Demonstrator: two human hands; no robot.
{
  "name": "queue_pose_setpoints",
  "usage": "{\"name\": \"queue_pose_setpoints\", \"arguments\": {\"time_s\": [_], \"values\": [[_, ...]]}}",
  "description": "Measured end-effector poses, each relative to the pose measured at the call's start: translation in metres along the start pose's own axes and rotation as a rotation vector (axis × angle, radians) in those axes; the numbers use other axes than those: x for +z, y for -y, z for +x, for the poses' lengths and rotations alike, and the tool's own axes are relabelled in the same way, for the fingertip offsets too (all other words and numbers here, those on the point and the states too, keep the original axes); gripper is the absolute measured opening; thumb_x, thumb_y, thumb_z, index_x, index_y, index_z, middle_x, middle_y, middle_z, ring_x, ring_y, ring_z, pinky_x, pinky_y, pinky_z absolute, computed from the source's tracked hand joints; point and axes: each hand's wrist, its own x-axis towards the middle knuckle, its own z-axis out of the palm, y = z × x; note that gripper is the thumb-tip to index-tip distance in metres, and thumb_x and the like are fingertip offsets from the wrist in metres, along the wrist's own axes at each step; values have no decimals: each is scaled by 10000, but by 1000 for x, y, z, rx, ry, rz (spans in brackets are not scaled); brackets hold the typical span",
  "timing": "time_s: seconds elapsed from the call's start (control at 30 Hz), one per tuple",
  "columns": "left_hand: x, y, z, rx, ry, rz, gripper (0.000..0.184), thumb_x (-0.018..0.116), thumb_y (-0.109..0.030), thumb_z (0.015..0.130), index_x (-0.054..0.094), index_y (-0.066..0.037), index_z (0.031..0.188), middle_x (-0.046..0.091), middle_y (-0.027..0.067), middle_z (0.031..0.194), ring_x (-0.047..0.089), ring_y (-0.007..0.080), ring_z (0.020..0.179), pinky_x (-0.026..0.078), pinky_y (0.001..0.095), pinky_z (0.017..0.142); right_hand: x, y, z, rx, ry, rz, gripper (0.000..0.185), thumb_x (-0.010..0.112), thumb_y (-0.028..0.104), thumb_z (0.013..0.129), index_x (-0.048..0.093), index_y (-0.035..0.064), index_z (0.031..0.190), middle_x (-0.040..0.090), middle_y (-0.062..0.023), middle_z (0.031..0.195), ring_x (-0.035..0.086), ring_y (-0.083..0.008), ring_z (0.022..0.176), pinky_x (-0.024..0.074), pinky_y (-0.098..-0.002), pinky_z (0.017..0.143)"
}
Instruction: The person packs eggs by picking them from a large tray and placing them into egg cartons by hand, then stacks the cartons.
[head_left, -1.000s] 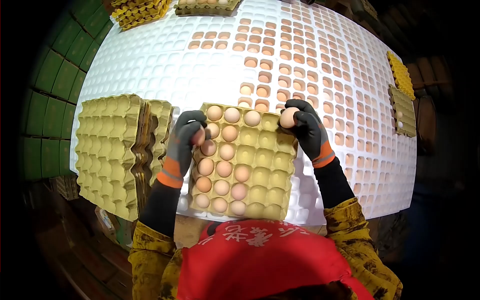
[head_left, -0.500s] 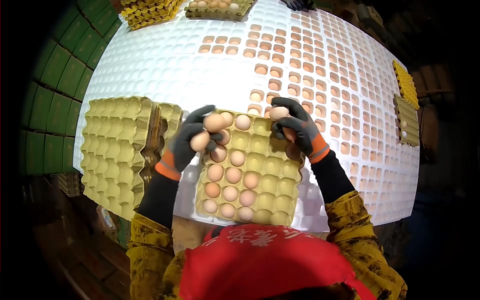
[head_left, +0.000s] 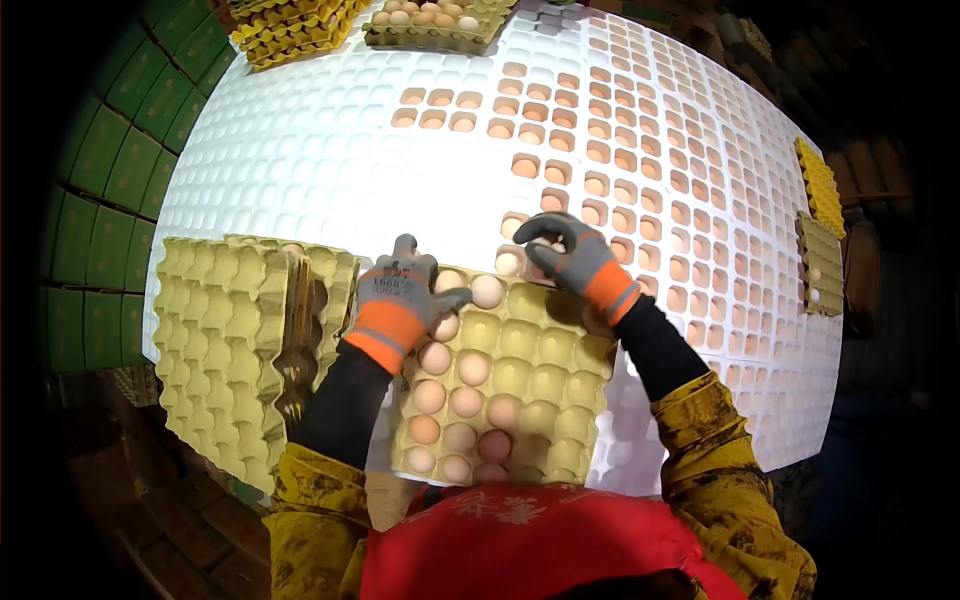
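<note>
My right hand (head_left: 572,258), in a grey and orange glove, curls around an egg (head_left: 556,246) over the white egg-cell sheet (head_left: 440,190). A second egg may lie hidden under its fingers. My left hand (head_left: 397,298) is palm down near the upper left corner of a pulp egg tray (head_left: 517,342). Its index finger points away from me and its thumb reaches toward a pale egg (head_left: 487,291); whatever lies beneath the palm is hidden. Eggs fill much of the tray's left side, while many right-hand cells are bare.
Stacked pulp trays (head_left: 225,330) stand at my left. At the far edge are yellow trays (head_left: 295,30) and a tray of eggs (head_left: 430,22). Eggs sit in many sheet cells at the right (head_left: 625,190). Green boxes (head_left: 110,150) line the left; more trays (head_left: 820,260) lie far right.
My left hand has turned palm down, and the two eggs it held are out of sight. My right hand has moved slightly left and down, onto the white sheet. The view has shifted slightly.
</note>
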Motion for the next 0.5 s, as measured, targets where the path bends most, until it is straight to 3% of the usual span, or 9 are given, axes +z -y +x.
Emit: {"name": "queue_pose_setpoints", "arguments": {"time_s": [0.1,0.17,0.23,0.33,0.4,0.43,0.47,0.5], "values": [[0,-5,-2,-14,-59,-9,508,779,-548,745,732,-65,898,597,150,1183,664,331,909,538,434,785,-17,20,13,-72,148,-241,350,729,376,858,720,131,1107,654,-99,1174,656,-276,1012,526,-384,899],[0,-7,-1,-4,-64,-4,468,795,-488,733,740,-62,917,598,144,1152,660,331,906,537,435,787,2,50,-3,-166,233,-535,492,730,469,841,660,148,1207,570,-160,1304,644,-345,1026,524,-424,896],[3,-2,-3,29,-96,-25,458,812,-456,716,742,-58,933,596,144,1151,659,328,902,538,433,788,31,50,-13,-261,304,-855,554,739,491,817,631,135,1228,544,-161,1334,655,-347,997,530,-427,871],[-17,11,-12,-42,-70,-436,336,832,-199,722,735,-25,992,600,128,1208,657,283,991,544,408,834,34,52,-9,-212,245,-787,481,750,435,811,660,100,1143,602,-160,1235,662,-340,959,538,-427,838],[-17,25,-3,11,-189,-713,346,814,-66,730,724,-7,1059,631,115,1182,621,258,1126,517,411,901,14,42,4,-143,243,-368,413,760,361,808,679,86,1105,637,-157,1148,666,-314,942,544,-409,823],[-17,32,10,219,-404,-426,372,848,-187,721,718,-29,1032,606,141,1149,664,270,957,545,363,813,1,36,11,-111,244,-159,379,765,324,807,689,79,1085,655,-156,1105,668,-301,933,547,-400,815],[-18,28,21,161,-355,-518,366,837,-155,731,713,-25,1050,635,132,1138,598,283,1102,517,390,880,-7,23,18,-52,146,20,328,787,235,781,707,70,1052,680,-130,1012,665,-266,922,543,-374,811],[-20,21,34,104,-306,-607,363,827,-123,741,707,-22,1068,664,123,1128,531,295,1248,490,417,948,-12,2,29,79,91,263,391,823,221,748,704,75,1090,680,-103,1051,662,-239,921,537,-359,809]]}}
